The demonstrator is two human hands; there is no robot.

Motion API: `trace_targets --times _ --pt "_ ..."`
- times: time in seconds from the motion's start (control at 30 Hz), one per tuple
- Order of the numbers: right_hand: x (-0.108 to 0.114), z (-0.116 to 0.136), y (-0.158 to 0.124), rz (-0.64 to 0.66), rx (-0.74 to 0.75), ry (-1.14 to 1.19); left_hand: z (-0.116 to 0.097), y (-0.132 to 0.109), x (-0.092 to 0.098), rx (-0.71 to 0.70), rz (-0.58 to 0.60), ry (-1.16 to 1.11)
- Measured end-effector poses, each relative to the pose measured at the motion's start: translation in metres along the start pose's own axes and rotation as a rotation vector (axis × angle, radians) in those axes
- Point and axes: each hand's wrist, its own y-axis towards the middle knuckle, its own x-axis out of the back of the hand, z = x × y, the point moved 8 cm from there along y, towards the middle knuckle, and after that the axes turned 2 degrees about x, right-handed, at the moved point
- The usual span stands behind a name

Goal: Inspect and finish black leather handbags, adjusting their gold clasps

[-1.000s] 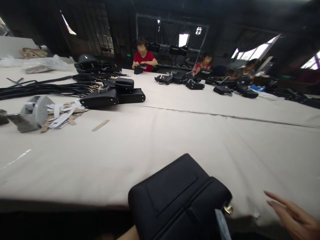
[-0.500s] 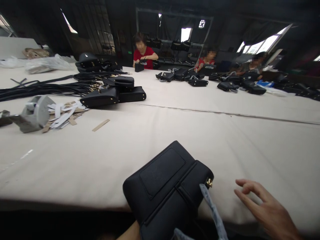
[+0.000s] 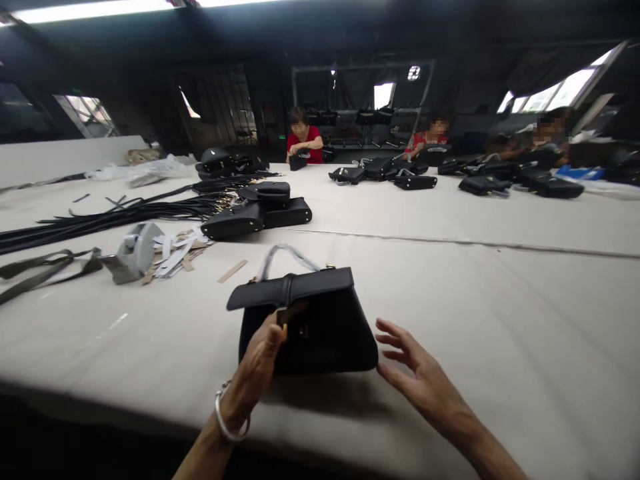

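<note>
A black handbag (image 3: 325, 333) stands upright on the pale table in front of me, its flap lifted and its wrapped handle (image 3: 290, 252) arching up at the back. My left hand (image 3: 263, 353), with a bracelet at the wrist, is closed on the front of the flap, by a gold-coloured clasp piece (image 3: 283, 323). The fingers behind the flap are hidden. My right hand (image 3: 407, 353) is open beside the bag's lower right corner, fingers spread; whether a fingertip touches the bag I cannot tell.
Left of the bag lie a grey tape dispenser (image 3: 135, 253), paper strips (image 3: 177, 253) and a bundle of black straps (image 3: 125, 217). Black bags (image 3: 235, 220) are stacked behind them. Across the table, people (image 3: 305, 140) work among more black bags (image 3: 377, 168).
The handbag has turned from lying tilted, back side up, to standing with its front toward me. My left hand now shows at its flap; my right hand has come close to its side.
</note>
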Motion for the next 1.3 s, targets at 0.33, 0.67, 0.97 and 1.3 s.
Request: trace_targets --times 0.33,0.67,0.97,1.3 --pt "-0.017 -0.027 0.024 -0.117 0.049 -0.032 0.009 0.036 -0.018 -0.207 0.24 1.296" --pt "-0.014 -0.031 0.03 -0.18 -0.073 0.061 -0.024 0.033 0.027 0.017 0.194 1.073" --pt "0.007 -0.015 0.029 -0.379 -0.067 0.261 -0.035 0.023 -0.049 0.049 0.528 0.953" --pt "0.013 -0.041 0.028 -0.391 -0.083 0.324 -0.02 0.042 -0.131 -0.17 0.573 1.202"
